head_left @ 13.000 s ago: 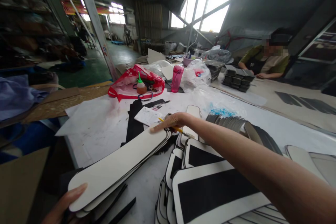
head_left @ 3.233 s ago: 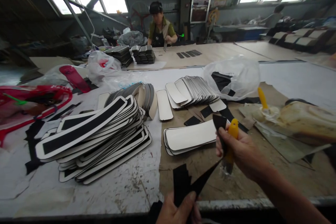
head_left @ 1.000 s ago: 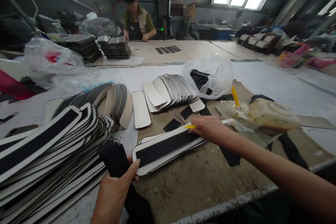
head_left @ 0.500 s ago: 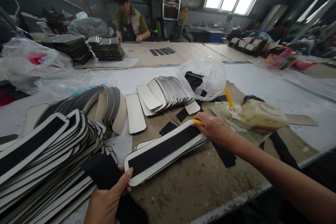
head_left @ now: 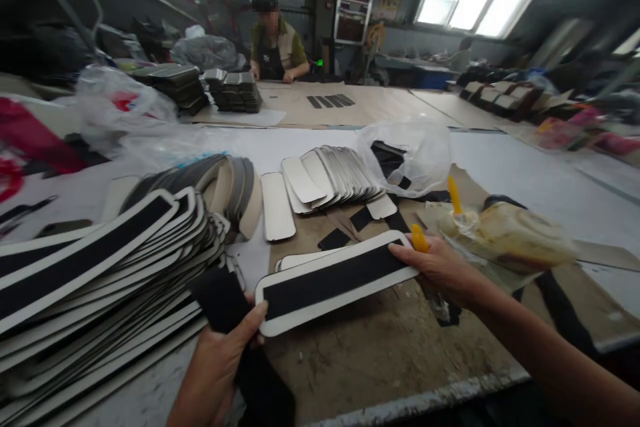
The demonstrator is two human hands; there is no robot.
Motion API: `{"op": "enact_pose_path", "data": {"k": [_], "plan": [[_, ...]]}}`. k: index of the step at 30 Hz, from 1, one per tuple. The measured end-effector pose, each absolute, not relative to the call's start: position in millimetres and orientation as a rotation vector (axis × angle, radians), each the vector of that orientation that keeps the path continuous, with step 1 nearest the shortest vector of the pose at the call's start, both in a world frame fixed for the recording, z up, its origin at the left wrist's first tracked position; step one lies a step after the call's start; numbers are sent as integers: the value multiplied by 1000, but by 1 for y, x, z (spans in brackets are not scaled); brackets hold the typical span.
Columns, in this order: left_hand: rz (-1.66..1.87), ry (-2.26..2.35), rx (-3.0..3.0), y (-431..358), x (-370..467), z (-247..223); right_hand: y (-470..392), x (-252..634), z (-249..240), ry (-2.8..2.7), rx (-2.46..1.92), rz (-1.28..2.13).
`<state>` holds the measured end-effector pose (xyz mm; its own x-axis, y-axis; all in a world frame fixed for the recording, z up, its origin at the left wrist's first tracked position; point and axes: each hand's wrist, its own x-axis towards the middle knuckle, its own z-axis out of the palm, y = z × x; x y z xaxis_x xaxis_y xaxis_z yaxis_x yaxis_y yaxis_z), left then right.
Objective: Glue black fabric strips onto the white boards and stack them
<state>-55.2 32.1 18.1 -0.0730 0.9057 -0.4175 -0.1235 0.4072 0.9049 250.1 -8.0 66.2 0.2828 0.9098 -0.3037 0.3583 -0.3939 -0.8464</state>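
Observation:
A long white panel (head_left: 300, 319) with a black strip (head_left: 330, 280) along its middle is held tilted between my hands. My left hand (head_left: 225, 353) pinches its left end, thumb on top, and also has a black fabric strip (head_left: 220, 297) hanging across its fingers. At the other end, my right hand (head_left: 440, 267) grips the panel with the thumb over the black strip. A yellow plastic applicator (head_left: 419, 239) sticks up from the same hand; its rest is hidden. More white panels (head_left: 305, 259) lie behind and under the held one.
On the left is a tall pile of strip-covered panels (head_left: 130, 267), with curved grey and beige pieces (head_left: 235, 193) behind. Short white pieces (head_left: 325, 177) fan out near a plastic bag (head_left: 430, 157). A glue container (head_left: 520, 233) stands right. Another person (head_left: 277, 47) works across the table.
My hands have raised the panel's right end off the ones beneath. My right thumb has come onto its face, and the yellow applicator now points up. The view has swung left.

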Motion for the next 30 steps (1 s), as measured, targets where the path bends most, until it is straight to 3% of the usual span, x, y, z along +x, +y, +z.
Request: {"op": "enact_pose_path", "data": {"k": [6,23,30], "plan": [[979,1179,740,22,-55,18,-18,248,56,-1071,-1993,954],[1036,1188,763,6,-56,21,-44,240,44,-883,-1860,1086],[968,1113,475,0,-54,24,-56,231,39,-622,-1499,1316]]}}
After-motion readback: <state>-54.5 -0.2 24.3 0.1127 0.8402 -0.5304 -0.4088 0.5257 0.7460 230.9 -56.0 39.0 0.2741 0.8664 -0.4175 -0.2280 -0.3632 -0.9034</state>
